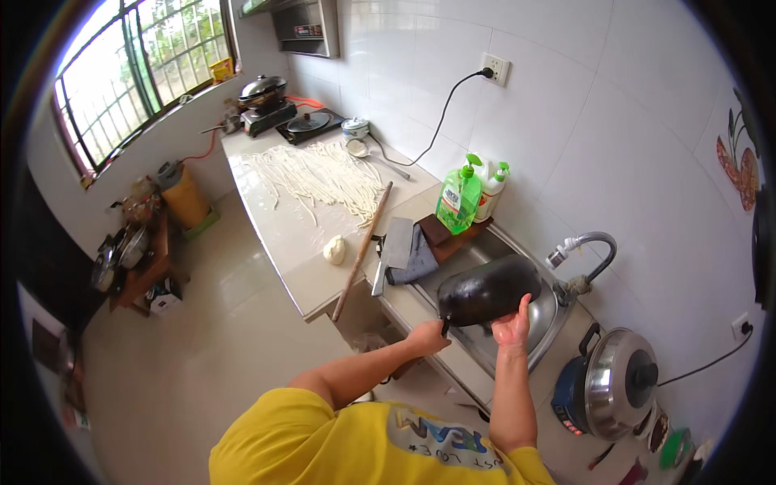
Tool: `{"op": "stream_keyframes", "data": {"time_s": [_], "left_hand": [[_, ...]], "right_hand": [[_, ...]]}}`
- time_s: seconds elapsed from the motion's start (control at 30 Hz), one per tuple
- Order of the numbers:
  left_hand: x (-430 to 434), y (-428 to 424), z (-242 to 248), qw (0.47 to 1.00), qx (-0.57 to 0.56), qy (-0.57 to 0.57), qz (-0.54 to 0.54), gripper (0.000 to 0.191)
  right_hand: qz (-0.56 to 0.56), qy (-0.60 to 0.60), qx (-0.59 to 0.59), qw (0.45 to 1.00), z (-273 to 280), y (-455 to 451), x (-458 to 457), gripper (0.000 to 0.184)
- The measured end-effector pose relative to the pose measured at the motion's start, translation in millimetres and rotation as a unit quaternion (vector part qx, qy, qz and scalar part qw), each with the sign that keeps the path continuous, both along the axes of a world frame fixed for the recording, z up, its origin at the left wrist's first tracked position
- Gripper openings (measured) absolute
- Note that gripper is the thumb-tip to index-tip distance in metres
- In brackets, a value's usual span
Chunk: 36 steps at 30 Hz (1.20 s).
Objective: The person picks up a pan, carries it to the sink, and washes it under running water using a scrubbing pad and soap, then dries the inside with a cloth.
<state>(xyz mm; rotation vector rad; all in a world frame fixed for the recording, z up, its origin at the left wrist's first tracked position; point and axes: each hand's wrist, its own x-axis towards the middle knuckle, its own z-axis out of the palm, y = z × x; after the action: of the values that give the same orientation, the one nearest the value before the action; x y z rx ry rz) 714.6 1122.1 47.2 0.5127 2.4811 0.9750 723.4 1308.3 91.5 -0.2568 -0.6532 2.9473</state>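
Observation:
Over the stainless-steel sink (539, 324) I hold a black pan (488, 291) tilted, its dark curved outside facing me. My left hand (427, 338) is closed around the pan's short handle at the near left. My right hand (512, 324) supports the pan from below on the right, its thumb pointing up along the side. The pan's inside is hidden from view. A cleaver (397, 242) lies on a grey cloth (418, 257) beside the sink's left edge. A curved faucet (597, 254) stands behind the sink, to the right of the pan.
Floured noodles (327, 179), a dough lump (334, 250) and a wooden rolling pin (364, 251) lie on the left counter. A green soap bottle (459, 200) stands at the sink's back corner. A lidded electric pot (618, 382) sits to the right. A power cord (445, 118) crosses the back.

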Motion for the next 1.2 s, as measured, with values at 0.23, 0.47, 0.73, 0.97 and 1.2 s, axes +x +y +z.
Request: {"op": "stream_keyframes", "data": {"time_s": [0.23, 0.47, 0.73, 0.97, 1.2], "left_hand": [[39, 38, 34, 0.978, 0.107, -0.14, 0.115, 0.026], [79, 52, 57, 0.86, 0.34, -0.292, 0.244, 0.016], [172, -17, 60, 0.676, 0.466, -0.516, 0.246, 0.013], [267, -35, 36, 0.47, 0.425, -0.741, 0.223, 0.011], [343, 24, 50, 0.529, 0.314, -0.769, 0.171, 0.014]], "right_hand": [[0.119, -0.174, 0.541, 0.814, -42, 66, -20, 0.048], [-0.128, -0.026, 0.847, 0.515, -44, 63, 55, 0.045], [0.018, 0.009, 0.708, 0.706, -73, 65, 239, 0.018], [-0.053, -0.228, 0.684, 0.691, -115, 126, 447, 0.014], [-0.193, -0.427, 0.538, 0.701, -153, 252, 567, 0.016]]}}
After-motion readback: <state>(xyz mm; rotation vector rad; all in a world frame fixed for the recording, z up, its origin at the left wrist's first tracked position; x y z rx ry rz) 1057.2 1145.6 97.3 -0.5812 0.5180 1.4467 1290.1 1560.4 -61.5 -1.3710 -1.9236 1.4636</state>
